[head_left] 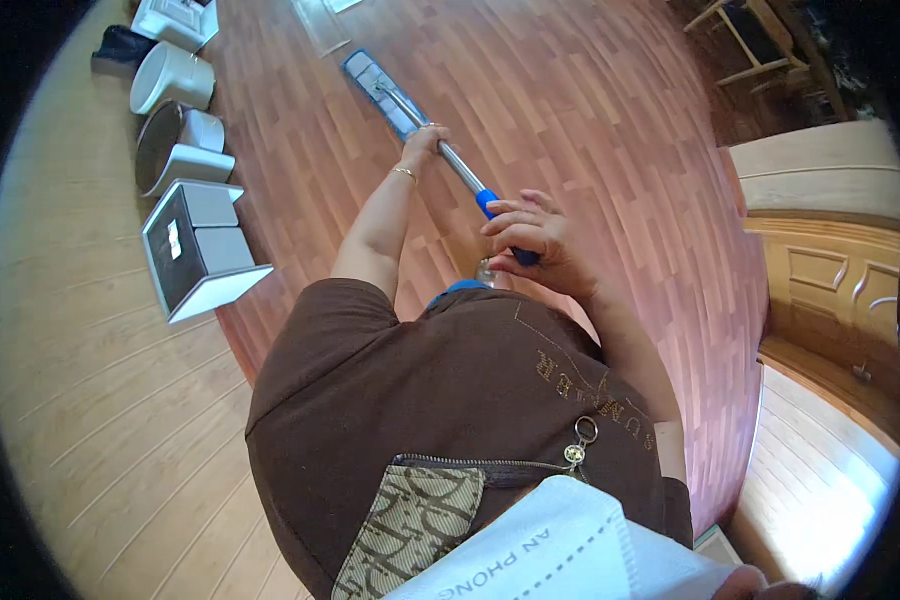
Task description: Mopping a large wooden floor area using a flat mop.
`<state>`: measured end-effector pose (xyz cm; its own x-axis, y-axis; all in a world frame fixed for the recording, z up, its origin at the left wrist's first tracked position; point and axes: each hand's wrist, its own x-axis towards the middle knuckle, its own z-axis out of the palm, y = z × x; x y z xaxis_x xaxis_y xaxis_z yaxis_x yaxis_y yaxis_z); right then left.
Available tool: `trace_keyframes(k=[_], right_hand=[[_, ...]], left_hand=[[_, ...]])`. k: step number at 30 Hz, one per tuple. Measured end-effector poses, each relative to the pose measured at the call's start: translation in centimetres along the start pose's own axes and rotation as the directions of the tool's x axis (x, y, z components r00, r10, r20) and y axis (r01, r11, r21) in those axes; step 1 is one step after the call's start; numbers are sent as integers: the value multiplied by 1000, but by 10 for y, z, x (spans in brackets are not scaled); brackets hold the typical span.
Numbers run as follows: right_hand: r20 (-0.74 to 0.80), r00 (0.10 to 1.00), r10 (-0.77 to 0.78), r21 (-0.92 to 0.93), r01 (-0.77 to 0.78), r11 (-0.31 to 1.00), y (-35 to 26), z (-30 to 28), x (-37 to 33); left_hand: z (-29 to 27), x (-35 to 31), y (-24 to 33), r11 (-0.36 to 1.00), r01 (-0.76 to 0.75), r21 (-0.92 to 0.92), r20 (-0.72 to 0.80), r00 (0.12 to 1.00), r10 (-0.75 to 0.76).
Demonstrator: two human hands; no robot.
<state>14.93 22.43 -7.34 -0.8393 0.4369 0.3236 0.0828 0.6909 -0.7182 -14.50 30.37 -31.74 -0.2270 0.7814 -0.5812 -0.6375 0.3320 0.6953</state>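
A flat mop (463,170) with a silver pole and a blue handle slants across the wooden floor, its blue-edged pad lying flat on the boards ahead of me. My left hand (425,145) is closed around the lower part of the pole, not far above the pad. Near my body, my right hand (535,240) holds the blue grip at the pole's upper end, its fingers loosely curled and the thumb underneath. Part of the grip is hidden behind those fingers.
Along the left wall stand a white rounded container (173,80), a dark and white rounded one (162,150) and a dark-and-white boxy piece (205,245). At right are a wooden chair (745,70) and a panelled wooden door (820,270).
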Motion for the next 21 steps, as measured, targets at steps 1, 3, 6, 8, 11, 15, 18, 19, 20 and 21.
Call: trace_keyframes(k=[1, 3, 6, 8, 11, 15, 18, 19, 20, 21], right_hand=[[34, 998, -47, 36, 45, 998, -7, 7, 10], [104, 991, -84, 20, 82, 996, -3, 16, 14], [140, 982, -127, 103, 113, 988, -25, 32, 32], [152, 981, -122, 132, 102, 986, -27, 35, 34], [205, 965, -163, 248, 110, 963, -36, 39, 34], [182, 972, -146, 315, 83, 945, -32, 32, 12], [160, 978, -132, 438, 49, 898, -42, 32, -1], [147, 982, -120, 432, 46, 901, -45, 30, -5], [129, 986, -103, 458, 33, 888, -48, 28, -9], [113, 990, -88, 486, 22, 874, -51, 25, -13]], left_hand=[[-47, -7, 1, 880, -364, 305, 97, 931, 352], [-38, -21, 4, 990, -138, -7, -69, 988, 138], [-92, -56, 15, 606, -528, 595, 165, 818, 551], [-99, -71, 13, 325, -531, 782, 254, 749, 612], [-140, -99, 2, 323, -558, 764, 224, 699, 679], [-107, -136, -24, -43, -419, 907, 338, 662, 669], [-115, -160, -42, -92, -493, 865, 407, 584, 703], [-114, -168, -47, -123, -517, 847, 437, 546, 715], [-111, -172, -50, -33, -412, 910, 324, 662, 676], [-109, -176, -51, -39, -423, 905, 339, 663, 668]])
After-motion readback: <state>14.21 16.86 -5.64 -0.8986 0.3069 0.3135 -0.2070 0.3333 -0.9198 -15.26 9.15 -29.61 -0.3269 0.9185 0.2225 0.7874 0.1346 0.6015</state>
